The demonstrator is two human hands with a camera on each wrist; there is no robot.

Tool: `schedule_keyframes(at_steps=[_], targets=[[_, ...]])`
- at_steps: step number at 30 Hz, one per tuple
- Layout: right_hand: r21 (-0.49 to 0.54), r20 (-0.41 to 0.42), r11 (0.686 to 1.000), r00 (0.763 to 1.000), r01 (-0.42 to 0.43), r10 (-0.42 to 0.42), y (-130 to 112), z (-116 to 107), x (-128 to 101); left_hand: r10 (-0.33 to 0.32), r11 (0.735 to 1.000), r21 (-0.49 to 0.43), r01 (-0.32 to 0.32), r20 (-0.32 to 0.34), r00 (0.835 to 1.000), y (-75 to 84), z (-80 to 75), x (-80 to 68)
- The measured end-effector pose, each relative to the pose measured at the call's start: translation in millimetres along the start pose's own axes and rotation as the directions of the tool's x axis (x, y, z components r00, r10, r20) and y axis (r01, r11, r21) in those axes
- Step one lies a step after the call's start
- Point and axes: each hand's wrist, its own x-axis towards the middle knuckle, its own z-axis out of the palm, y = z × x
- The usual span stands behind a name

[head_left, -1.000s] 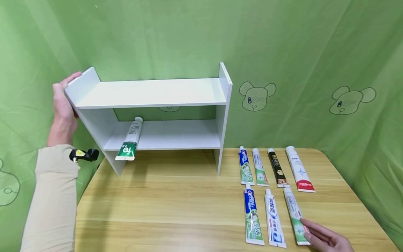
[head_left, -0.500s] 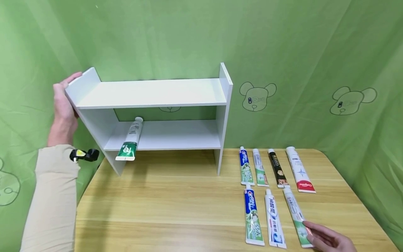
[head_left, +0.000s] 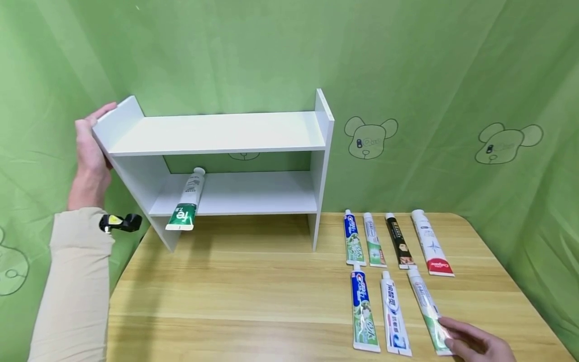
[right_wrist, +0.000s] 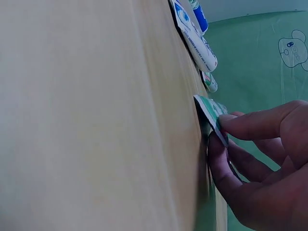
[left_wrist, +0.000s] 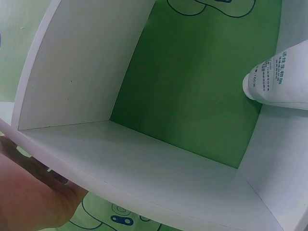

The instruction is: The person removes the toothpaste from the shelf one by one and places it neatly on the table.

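My left hand holds the upper left side of a white two-tier shelf; its thumb is hidden in the head view. A white toothpaste tube with a green end lies on the lower tier, its flat end jutting past the front edge. At the lower right, my right hand pinches the flat end of a white and green toothpaste tube on the table. The right wrist view shows that tube's end between thumb and fingers, its edge a little off the wood.
Beside the held tube lie a white tube and a blue-green Crest tube. Behind them is a row of several tubes, including a black one and a red-ended Colgate one. A green curtain surrounds the wooden table.
My right hand has shifted slightly to the right, and the flat end of the tube it pinches has moved right with it. The left hand and the shelf stay put.
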Motion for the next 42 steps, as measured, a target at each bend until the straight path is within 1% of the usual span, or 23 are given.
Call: schedule_keyframes(at_steps=[7, 10, 13, 16, 18, 22, 30, 37, 42], targets=[[-0.033, -0.01, 0.999, 1.0, 0.015, -0.015, -3.0, 0.1, -3.2, -0.004, 1.0, -0.003, 0.003, -0.006, 1.0, 0.1, -0.2, -1.1], [-0.061, 0.003, 0.997, 0.999, 0.045, -0.045, -4.7, 0.1, -5.2, -0.004, 1.0, -0.007, 0.004, -0.004, 1.0, 0.2, 0.2, -0.9], [-0.09, 0.023, 0.991, 0.995, 0.094, -0.092, -6.3, 0.2, -5.5, -0.002, 1.0, -0.013, 0.002, -0.002, 1.0, 0.5, 0.4, 0.0], [-0.121, 0.027, 0.984, 0.992, 0.128, -0.125, -6.9, 1.0, -4.2, 0.002, 1.0, -0.018, -0.002, -0.002, 1.0, 0.8, 0.1, 0.8], [-0.144, 0.025, 0.981, 0.992, 0.128, -0.126, -6.0, 1.2, -2.8, 0.004, 1.0, -0.021, -0.004, -0.002, 1.0, 0.9, 0.0, 1.2], [-0.163, 0.019, 0.98, 0.993, 0.115, -0.113, -2.6, 1.1, 0.4, -0.001, 1.0, -0.025, 0.001, -0.002, 1.0, 0.7, 0.2, 1.3], [-0.201, 0.027, 0.972, 0.993, 0.118, -0.115, -1.4, 2.7, 2.4, -0.003, 1.0, -0.025, 0.003, -0.002, 1.0, 0.0, 0.1, 0.3], [-0.194, 0.024, 0.975, 0.994, 0.11, -0.107, -8.5, 3.4, -1.4, 0.0, 1.0, -0.024, 0.0, -0.002, 1.0, -0.3, -0.4, 0.3], [-0.164, -0.016, 0.976, 0.989, 0.141, -0.146, -13.8, 3.0, -6.2, -0.003, 1.0, -0.021, 0.003, -0.001, 1.0, 0.2, 0.5, 0.8]])
